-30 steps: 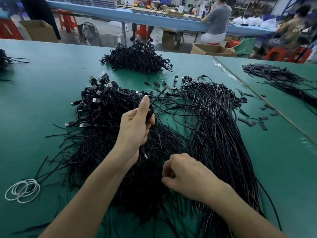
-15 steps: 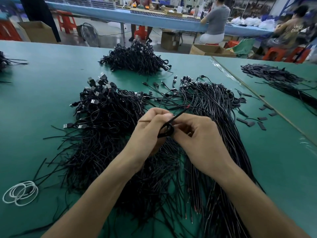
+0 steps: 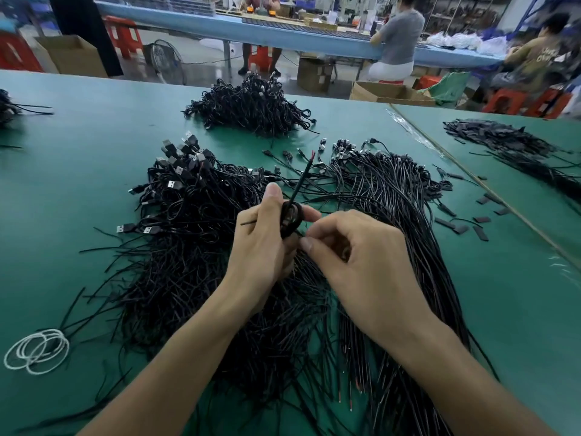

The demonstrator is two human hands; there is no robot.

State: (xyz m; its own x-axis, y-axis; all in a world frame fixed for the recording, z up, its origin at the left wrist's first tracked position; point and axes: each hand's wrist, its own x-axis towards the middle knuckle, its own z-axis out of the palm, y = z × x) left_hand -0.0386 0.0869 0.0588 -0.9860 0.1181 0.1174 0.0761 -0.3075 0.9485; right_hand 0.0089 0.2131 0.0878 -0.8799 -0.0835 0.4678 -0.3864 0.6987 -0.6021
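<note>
1. Where the hands meet, the thin black cable (image 3: pixel 291 215), wound into a small loop, sits pinched in the grip of the left hand (image 3: pixel 261 247).
2. The right hand (image 3: pixel 364 265) has its grip pressed together, seemingly pinching the cable's tail.
3. Beneath, loose black cables (image 3: pixel 188 278) cover the green surface (image 3: pixel 63 215).

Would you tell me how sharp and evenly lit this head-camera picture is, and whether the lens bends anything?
Head view: soft, even light, no hard shadows on the green table; left hand, right hand and the coiled cable they hold are sharp; seated workers behind are blurred; the wide-angle lens stretches things near the frame's edges.
</note>
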